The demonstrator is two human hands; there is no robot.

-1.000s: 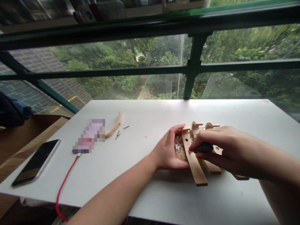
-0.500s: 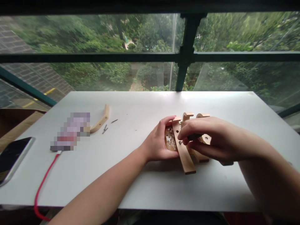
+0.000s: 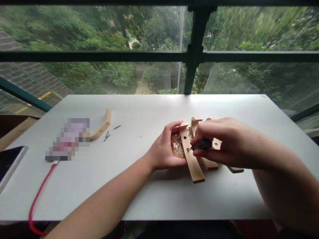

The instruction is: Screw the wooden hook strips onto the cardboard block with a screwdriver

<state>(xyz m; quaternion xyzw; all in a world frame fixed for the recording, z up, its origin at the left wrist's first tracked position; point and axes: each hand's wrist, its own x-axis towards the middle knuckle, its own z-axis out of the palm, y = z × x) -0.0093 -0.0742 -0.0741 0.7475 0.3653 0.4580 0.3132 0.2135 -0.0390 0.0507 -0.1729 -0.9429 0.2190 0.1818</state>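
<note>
A small wooden assembly of several flat slats (image 3: 193,166) lies on the white table (image 3: 149,186), right of centre. My left hand (image 3: 166,149) grips its left side, thumb on top, fingers curled round a piece with shiny filling. My right hand (image 3: 219,141) is closed on a small dark-handled screwdriver (image 3: 201,144), its tip set at a hole in the front slat.
A curved wooden piece (image 3: 101,127) and a few loose screws (image 3: 107,135) lie at the left of the table. A blurred-out flat object (image 3: 67,139) with a red cable (image 3: 37,196) sits further left, a phone (image 3: 10,164) at the left edge. A glass railing (image 3: 189,56) stands behind.
The camera has tilted down and shifted, so everything sits further left and higher in view. Both hands stay on the wooden assembly, the right still working the screwdriver at the slat.
</note>
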